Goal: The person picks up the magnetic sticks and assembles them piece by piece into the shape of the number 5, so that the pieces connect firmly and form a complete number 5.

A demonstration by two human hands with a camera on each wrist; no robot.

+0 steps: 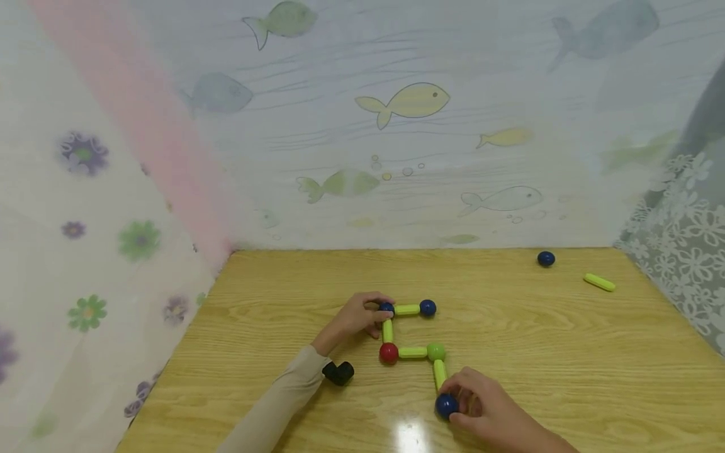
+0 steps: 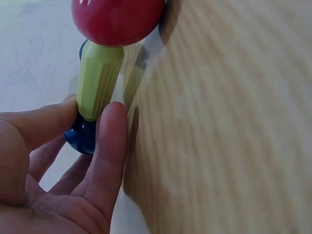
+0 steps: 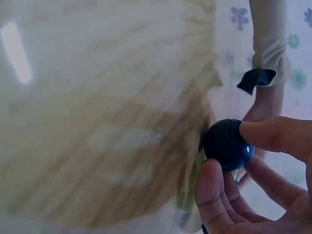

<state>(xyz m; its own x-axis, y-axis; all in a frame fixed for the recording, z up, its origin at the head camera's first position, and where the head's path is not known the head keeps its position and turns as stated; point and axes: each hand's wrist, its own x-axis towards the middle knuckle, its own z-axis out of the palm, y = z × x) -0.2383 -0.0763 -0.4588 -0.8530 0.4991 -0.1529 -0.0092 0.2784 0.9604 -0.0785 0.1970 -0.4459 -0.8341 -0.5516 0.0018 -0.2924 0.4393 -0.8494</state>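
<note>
A zigzag chain of yellow-green rods and coloured balls lies on the table. My left hand holds the blue ball at its upper left corner. From there one rod runs right to another blue ball; a second rod comes down to the red ball. A third rod links red to the green ball. Below green, a rod leads to the lower blue ball, which my right hand pinches between thumb and fingers, as the right wrist view also shows.
Toward the back right of the wooden table lie a loose blue ball and a loose yellow-green rod. A black device is at my left wrist. Behind the table hangs a fish-patterned curtain.
</note>
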